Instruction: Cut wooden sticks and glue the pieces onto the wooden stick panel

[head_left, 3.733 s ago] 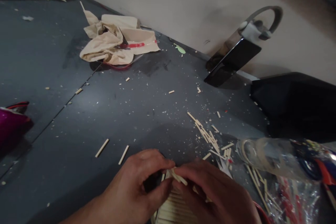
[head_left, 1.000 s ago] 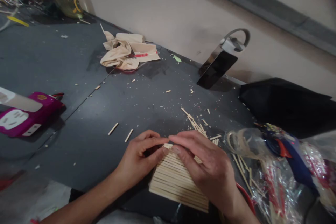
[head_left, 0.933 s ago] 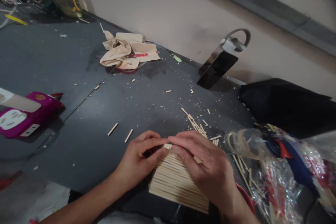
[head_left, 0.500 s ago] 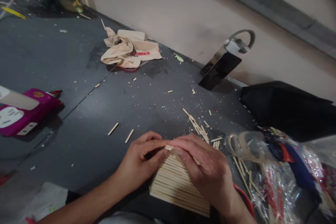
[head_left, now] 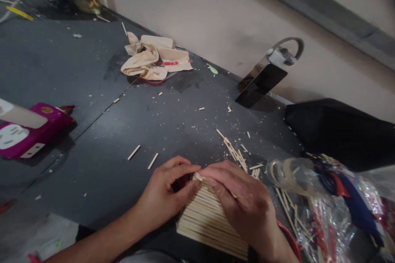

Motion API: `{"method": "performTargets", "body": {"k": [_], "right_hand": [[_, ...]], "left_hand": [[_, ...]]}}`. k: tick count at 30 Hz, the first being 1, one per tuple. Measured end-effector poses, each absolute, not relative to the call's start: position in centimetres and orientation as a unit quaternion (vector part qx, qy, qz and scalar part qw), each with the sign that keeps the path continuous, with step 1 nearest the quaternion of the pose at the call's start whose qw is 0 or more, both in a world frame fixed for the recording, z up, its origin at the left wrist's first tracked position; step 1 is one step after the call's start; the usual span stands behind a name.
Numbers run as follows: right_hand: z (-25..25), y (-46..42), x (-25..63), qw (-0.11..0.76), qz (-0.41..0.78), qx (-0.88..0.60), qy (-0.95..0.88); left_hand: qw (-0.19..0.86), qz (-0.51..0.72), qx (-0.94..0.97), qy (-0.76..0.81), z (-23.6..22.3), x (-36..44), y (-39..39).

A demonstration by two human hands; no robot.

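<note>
Low in the middle of the head view is a panel of thin wooden sticks (head_left: 212,222) laid side by side, slanting towards me. My left hand (head_left: 168,185) grips its far left corner with thumb and forefinger. From the other side, my right hand (head_left: 242,195) pinches the same far edge and covers much of the panel's right part. Between the fingertips of both hands shows a small pale piece (head_left: 198,177), too small to name surely. The fingers hide most of the far edge.
Loose short sticks (head_left: 234,152) and crumbs lie beyond my hands. At right are a hot glue gun (head_left: 354,197), a clear plastic cup (head_left: 286,174) and plastic wrappers (head_left: 330,222). A purple power socket (head_left: 37,131) sits left; crumpled brown paper (head_left: 145,61) and a bottle (head_left: 265,74) stand further back.
My fingertips have shifted slightly on the panel's far edge, and the small pale piece between them looks turned. The whole view has moved a little.
</note>
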State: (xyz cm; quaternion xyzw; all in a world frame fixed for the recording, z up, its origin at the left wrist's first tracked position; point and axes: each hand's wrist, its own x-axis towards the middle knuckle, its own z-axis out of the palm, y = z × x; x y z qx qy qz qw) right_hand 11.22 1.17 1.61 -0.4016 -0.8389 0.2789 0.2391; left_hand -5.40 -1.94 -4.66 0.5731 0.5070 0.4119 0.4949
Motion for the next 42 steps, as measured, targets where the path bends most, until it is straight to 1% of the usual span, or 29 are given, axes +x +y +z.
{"method": "performTargets", "body": {"k": [8,27,42], "right_hand": [[1.40,1.19,11.27,0.234,0.283,-0.408,-0.836],[1.24,1.31,11.47,0.254,0.286,-0.393,-0.836],[1.34,1.32,11.44,0.248,0.296,-0.395,-0.834]], "left_hand": [[0.506,0.421,0.567,0.496,-4.52,-5.43,-2.03],[0.489,0.423,0.574,0.503,-4.86,-5.37,-1.70],[0.487,0.424,0.574,0.503,-4.87,-5.40,-1.83]]}}
